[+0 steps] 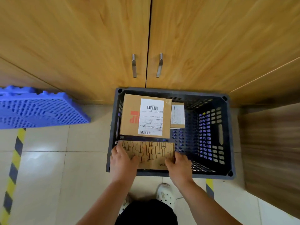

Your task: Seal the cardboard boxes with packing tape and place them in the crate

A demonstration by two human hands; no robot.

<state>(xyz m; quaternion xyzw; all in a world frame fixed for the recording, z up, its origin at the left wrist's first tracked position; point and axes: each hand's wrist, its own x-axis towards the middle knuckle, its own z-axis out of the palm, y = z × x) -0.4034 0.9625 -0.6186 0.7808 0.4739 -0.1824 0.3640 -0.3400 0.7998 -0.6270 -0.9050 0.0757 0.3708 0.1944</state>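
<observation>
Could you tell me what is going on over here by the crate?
A person is holding a patterned cardboard box with both hands, the left hand and right hand gripping its two ends, at the near left of the dark crate. Two labelled boxes lie in the crate's far left part: a large box and a smaller box beside it. The crate stands on the tiled floor in front of wooden cabinet doors.

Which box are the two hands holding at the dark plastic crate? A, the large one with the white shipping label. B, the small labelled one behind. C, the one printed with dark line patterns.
C: the left hand and right hand grip the brown cardboard box with dark line patterns at the near edge of the dark perforated plastic crate.
</observation>
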